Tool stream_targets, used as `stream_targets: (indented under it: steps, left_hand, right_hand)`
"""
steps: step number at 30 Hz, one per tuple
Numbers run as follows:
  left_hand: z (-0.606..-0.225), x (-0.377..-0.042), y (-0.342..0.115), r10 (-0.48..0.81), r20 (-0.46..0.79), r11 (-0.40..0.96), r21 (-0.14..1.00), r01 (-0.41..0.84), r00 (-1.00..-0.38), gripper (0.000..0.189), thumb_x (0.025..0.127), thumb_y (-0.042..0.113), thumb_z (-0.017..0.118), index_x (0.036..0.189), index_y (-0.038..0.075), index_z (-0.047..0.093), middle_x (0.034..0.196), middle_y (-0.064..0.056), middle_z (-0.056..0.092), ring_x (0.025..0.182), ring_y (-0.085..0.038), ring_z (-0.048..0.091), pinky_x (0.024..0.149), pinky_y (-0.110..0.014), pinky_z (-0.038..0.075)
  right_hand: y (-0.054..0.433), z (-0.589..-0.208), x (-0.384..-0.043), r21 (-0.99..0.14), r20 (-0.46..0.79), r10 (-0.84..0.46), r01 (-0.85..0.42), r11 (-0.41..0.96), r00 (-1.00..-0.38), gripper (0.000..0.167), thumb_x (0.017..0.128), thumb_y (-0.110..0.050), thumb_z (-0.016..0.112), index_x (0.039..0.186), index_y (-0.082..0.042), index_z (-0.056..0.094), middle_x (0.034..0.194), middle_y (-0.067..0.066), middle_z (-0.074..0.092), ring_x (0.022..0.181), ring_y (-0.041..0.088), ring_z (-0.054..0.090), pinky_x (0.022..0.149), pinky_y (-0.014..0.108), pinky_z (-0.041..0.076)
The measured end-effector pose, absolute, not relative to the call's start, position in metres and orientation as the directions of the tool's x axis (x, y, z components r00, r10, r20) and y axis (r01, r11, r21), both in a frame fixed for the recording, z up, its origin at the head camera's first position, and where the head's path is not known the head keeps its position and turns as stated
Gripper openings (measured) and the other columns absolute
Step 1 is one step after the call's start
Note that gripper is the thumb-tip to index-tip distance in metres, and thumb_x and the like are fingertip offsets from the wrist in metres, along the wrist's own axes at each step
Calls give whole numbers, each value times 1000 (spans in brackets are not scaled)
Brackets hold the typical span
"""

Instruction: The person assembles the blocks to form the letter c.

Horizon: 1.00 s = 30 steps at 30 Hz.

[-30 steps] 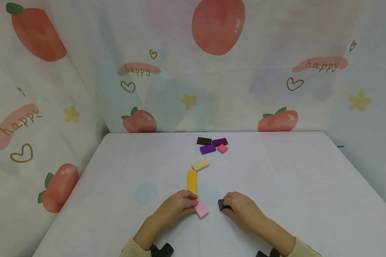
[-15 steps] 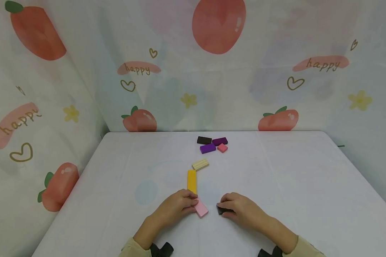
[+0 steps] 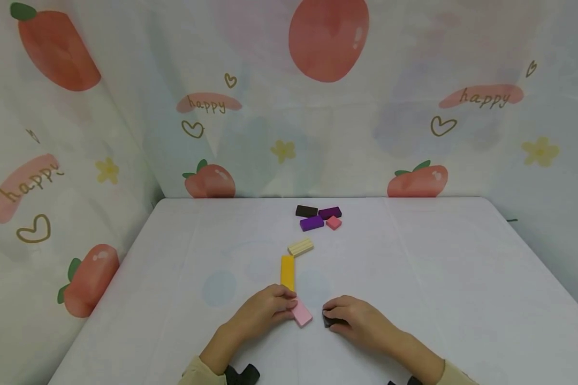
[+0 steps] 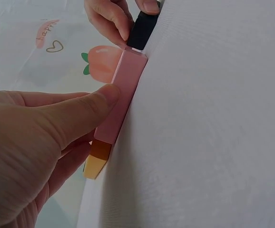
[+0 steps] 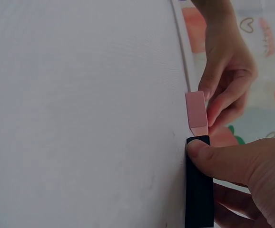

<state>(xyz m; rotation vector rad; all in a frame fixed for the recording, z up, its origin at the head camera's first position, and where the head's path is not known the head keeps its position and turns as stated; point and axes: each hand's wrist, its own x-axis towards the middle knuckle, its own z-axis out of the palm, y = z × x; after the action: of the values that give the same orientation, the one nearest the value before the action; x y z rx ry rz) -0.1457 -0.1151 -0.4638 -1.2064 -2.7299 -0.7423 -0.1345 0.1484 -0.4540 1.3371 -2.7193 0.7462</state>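
My left hand [image 3: 267,309] pinches a pink block [image 3: 302,314], thumb on its near side in the left wrist view. The pink block's far end meets a yellow block [image 3: 287,271], which points away from me, and a ribbed cream block [image 3: 301,247] sits at the yellow one's far end. Between the thumb and fingers of my right hand [image 3: 363,322] is a black block [image 5: 199,190], partly covered by the fingers in the head view. A narrow strip of table separates it from the pink block's right side.
Near the back edge of the white table [image 3: 414,267] lie a dark brown block [image 3: 306,211], a dark purple block [image 3: 329,213], a violet block [image 3: 311,223] and a small coral block [image 3: 334,222]. A patterned cloth [image 3: 337,133] hangs behind and at the left.
My right hand has shifted slightly left and nearer to me, turning the black block and bringing it closer to the pink one. The left hand and the other blocks stay where they were.
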Motion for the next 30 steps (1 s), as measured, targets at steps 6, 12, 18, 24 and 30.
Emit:
stream_targets:
  steps: [6,12,18,24,30]
  left_hand:
    - [-466,-147,-116,682,253,570,405,715,-686,30,85,22,66,110,7,68,110,1,60,102,-9,54,89,-19,42]
    - [-466,-147,-116,682,260,569,400,719,-684,30,85,22,66,110,7,68,110,2,60,102,-9,53,89,-19,42]
    - [-466,-147,-116,682,259,568,402,718,-684,30,85,22,66,110,7,68,110,2,60,102,-9,54,89,-19,42]
    - [-466,-147,-116,680,267,567,400,720,-683,30,84,22,67,110,7,68,110,1,60,102,-9,54,88,-19,42]
    - [-466,-147,-116,681,272,567,392,725,-680,30,84,22,67,110,7,68,110,1,60,102,-9,54,88,-19,42]
  right_hand:
    - [146,-456,-132,-437,235,-744,-751,494,-626,23,79,-11,72,100,-3,70,105,0,63,97,12,58,81,28,50]
    - [144,-460,-131,-452,279,-751,-772,447,-598,24,78,-10,73,100,-3,70,106,-1,63,98,12,58,81,27,49]
    - [143,-459,-130,-453,304,-753,-784,424,-583,24,77,-9,74,99,-2,70,105,0,63,97,13,59,81,27,49]
    - [140,-458,-128,-453,316,-760,-794,406,-568,25,77,-9,73,100,0,69,106,2,63,98,15,59,80,27,50]
    - [138,-459,-127,-449,328,-758,-799,400,-564,25,77,-10,74,100,-1,70,106,2,64,97,15,59,80,28,50]
